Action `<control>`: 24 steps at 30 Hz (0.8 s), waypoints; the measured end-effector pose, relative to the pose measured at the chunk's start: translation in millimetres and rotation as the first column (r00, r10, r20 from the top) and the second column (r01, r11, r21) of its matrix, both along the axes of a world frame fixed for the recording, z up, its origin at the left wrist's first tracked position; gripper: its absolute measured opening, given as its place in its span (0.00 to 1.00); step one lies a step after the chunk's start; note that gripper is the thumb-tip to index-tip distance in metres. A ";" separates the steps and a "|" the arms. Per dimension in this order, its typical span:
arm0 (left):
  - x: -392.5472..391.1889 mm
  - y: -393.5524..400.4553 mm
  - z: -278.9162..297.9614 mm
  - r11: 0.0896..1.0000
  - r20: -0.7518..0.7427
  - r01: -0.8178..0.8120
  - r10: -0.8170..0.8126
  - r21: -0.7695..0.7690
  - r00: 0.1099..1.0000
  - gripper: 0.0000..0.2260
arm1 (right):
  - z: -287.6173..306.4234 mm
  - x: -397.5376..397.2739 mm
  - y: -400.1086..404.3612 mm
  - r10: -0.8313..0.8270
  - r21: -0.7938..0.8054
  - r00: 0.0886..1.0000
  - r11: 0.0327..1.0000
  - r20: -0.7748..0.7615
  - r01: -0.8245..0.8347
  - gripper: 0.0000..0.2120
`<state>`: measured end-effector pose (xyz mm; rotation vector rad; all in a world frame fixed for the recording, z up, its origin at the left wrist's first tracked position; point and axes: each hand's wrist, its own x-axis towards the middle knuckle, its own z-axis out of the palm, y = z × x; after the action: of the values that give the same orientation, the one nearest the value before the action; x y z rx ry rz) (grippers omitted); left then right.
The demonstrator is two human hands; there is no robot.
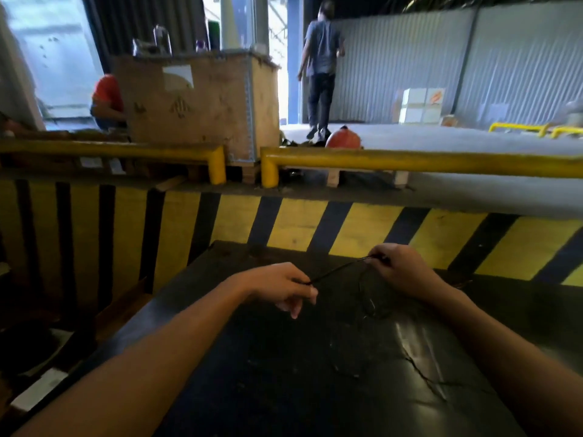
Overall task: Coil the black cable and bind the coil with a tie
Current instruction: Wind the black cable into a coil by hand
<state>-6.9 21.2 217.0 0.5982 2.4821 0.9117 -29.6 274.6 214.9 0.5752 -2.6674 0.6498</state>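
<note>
A thin black cable (339, 269) runs taut between my two hands above a dark table (284, 373). My left hand (280, 287) pinches one end of that stretch between thumb and fingers. My right hand (399, 268) grips the other end, higher and further back. Below my right hand, loose loops of the cable (369, 307) hang onto the table, hard to make out against the black surface. More cable trails toward the near right (422, 373). No tie is visible.
A yellow-and-black striped wall (315, 225) rises right behind the table. Yellow rails (410, 162) run above it. Beyond stand a wooden crate (195, 102), a walking person (321, 67), a crouching person in red (108, 99) and white boxes (421, 105).
</note>
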 end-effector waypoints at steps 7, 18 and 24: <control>73.2 60.1 89.2 0.958 0.157 0.070 -0.117 0.277 0.981 0.11 | 34.8 45.4 54.1 -0.063 -0.051 0.997 0.997 -0.034 0.061 0.08; 111.0 163.5 123.8 0.460 0.137 -0.060 -0.134 0.886 0.982 0.14 | -32.5 130.0 27.7 0.200 -0.346 0.933 0.934 0.301 -0.088 0.10; 91.8 151.8 119.9 0.653 -0.189 -0.061 0.307 0.755 0.933 0.10 | -24.3 136.3 64.2 0.113 -0.232 0.963 0.971 0.245 -0.055 0.09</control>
<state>84.8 173.0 336.9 0.7787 2.3727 2.1140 106.8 338.7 190.7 0.5780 -2.7612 1.1015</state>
